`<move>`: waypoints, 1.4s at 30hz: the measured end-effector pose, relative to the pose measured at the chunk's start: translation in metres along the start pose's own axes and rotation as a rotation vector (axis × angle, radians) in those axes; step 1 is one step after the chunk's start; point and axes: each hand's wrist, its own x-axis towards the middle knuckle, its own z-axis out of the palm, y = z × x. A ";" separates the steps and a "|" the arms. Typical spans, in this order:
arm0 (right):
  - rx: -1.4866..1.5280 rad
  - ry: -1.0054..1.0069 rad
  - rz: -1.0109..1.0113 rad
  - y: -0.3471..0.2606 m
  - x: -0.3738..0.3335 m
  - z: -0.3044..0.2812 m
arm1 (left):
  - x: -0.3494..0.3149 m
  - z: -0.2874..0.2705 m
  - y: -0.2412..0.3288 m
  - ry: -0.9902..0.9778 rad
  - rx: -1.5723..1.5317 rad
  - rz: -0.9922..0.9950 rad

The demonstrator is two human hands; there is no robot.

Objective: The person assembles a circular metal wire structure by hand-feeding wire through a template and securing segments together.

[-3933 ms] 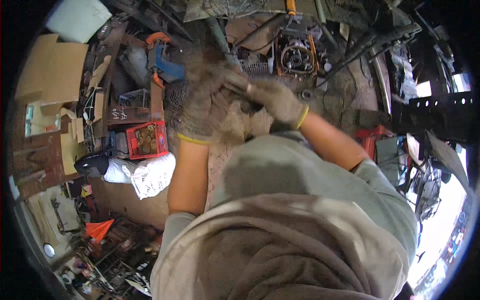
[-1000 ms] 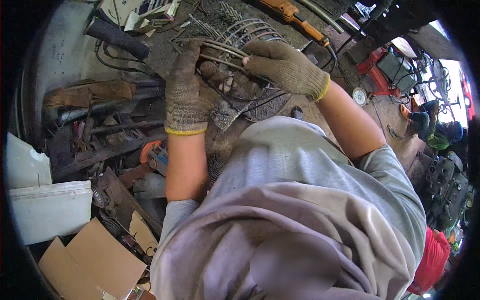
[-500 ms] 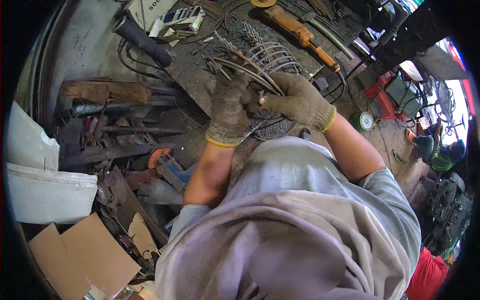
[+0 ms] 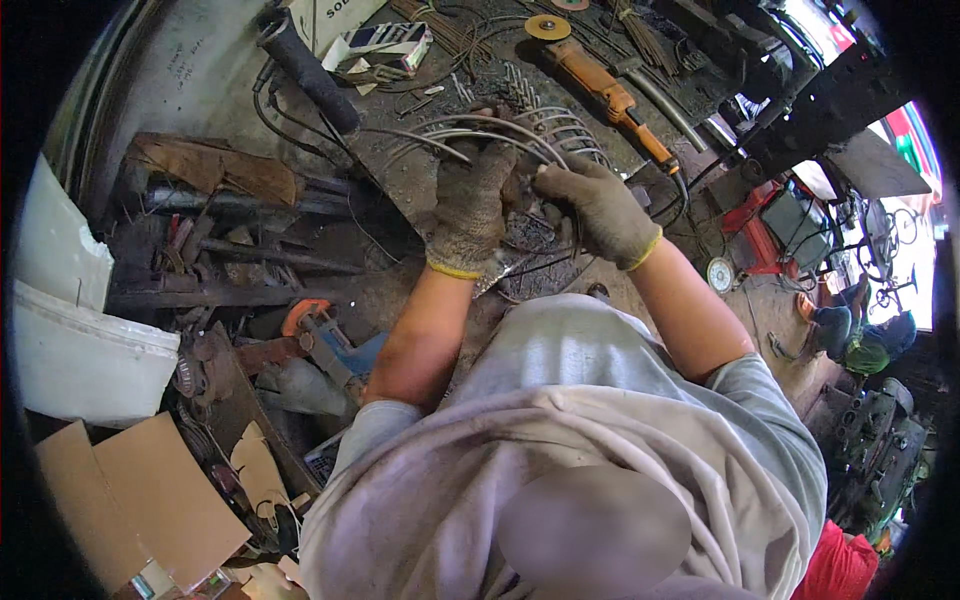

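Both hands wear dirty brown knit gloves with yellow cuffs and work close together over the dark metal bench. My left hand point(image 4: 468, 205) is closed around a bunch of thin curved metal rods point(image 4: 505, 122), which bow across above it and stick out to the left. At the rods' right-hand ends, my right hand point(image 4: 610, 212) is closed, its thumb and fingers against them; its exact grip is partly hidden. Just beyond lie more curved metal rods point(image 4: 578, 128) in a row, beside short twisted metal bars point(image 4: 518, 85).
An orange angle grinder point(image 4: 600, 85) with a yellowish disc lies at the back right, its cable trailing. An open small box point(image 4: 390, 48) and a dark tube-shaped tool point(image 4: 312, 75) are at the back left. Scrap metal point(image 4: 250, 255) and cardboard point(image 4: 160, 500) fill the left side.
The held rods now reach farther left and lie flatter, fanned across above my left hand. My right hand has turned slightly at their ends. The whole view has shifted a little.
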 end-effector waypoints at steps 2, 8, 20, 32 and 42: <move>-0.186 0.147 -0.193 0.000 0.001 0.010 | -0.002 0.011 0.004 0.044 -0.019 0.041; -0.419 0.155 -0.106 -0.005 0.005 0.010 | 0.005 0.005 0.007 0.028 0.156 0.130; -0.799 -0.016 -0.551 0.010 0.036 -0.030 | 0.008 -0.005 0.021 0.097 -0.019 -0.009; -0.614 0.023 -0.263 -0.020 0.003 -0.009 | 0.002 -0.006 0.030 0.153 0.069 -0.099; -0.559 0.220 -0.366 0.003 0.005 0.014 | 0.002 0.003 0.025 0.174 0.111 -0.146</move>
